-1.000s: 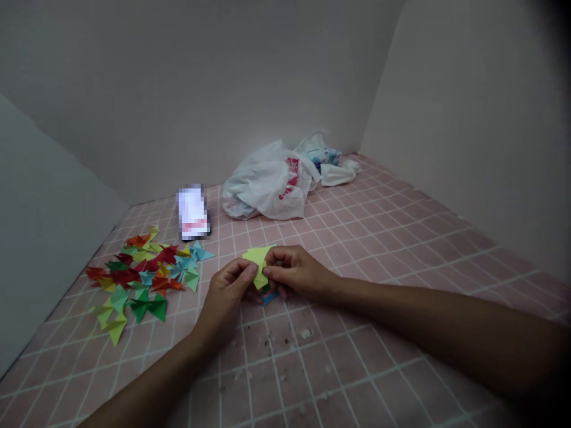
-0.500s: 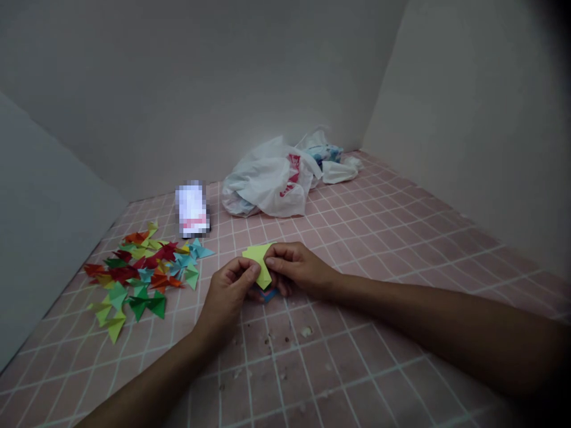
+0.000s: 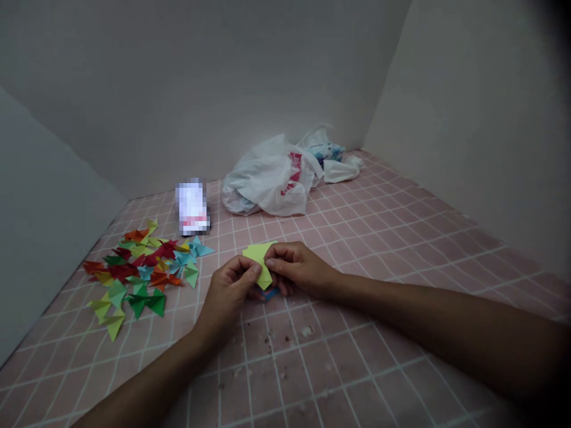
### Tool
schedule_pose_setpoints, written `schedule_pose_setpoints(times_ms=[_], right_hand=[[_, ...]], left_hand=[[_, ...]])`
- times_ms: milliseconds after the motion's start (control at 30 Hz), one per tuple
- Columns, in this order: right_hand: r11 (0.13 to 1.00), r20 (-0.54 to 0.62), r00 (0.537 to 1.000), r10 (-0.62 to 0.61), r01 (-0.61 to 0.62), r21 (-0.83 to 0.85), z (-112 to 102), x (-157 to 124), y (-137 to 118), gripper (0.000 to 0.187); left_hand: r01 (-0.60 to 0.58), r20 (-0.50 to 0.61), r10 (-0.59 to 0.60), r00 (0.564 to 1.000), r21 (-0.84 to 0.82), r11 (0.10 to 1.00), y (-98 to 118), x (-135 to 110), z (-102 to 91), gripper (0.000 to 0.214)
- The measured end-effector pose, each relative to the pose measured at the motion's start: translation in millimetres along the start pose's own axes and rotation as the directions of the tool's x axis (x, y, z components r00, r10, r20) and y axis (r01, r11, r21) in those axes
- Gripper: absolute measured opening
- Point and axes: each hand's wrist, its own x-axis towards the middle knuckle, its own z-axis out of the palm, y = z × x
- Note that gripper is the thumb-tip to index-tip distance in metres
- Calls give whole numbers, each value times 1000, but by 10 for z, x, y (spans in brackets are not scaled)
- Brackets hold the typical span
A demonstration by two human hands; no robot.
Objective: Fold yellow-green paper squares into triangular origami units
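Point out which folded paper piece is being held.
The yellow-green paper, pinched between left hand and right hand; the other pieces lie piled on the tiles.

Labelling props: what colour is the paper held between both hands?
Yellow-green: the paper shows best in the head view.

Clutter on the pink tiled surface [image 3: 379,238]
Folded paper triangles [image 3: 138,273] heaped at left — white plastic bags [image 3: 272,184] at the back, against the grey wall [image 3: 223,89].

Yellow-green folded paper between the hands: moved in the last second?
No. The yellow-green folded paper sits just as far right of the pile of coloured paper triangles, still pinched by the left hand and right hand; the slight frame shift is camera motion.
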Motion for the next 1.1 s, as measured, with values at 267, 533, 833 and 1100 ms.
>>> schedule_pose_setpoints(times_ms=[267,533,833,1100], right_hand=[[998,-6,1000,-5,5,-57,4,6,18,21],[996,-9,1000,-30,29,-88,-2,3,42,19],[975,-4,994,-108,105,-194,1,-15,23,17],[972,-6,993,-118,114,-204,5,-22,22,16]], left_hand=[[-10,21,9,1000,15,1000,-9,-3,2,26],[53,43,-51,998,-57,997,-8,-9,8,25],[70,77,-64,995,-80,994,-23,11,-5,25],[58,105,-48,993,-96,994,-20,21,-17,25]])
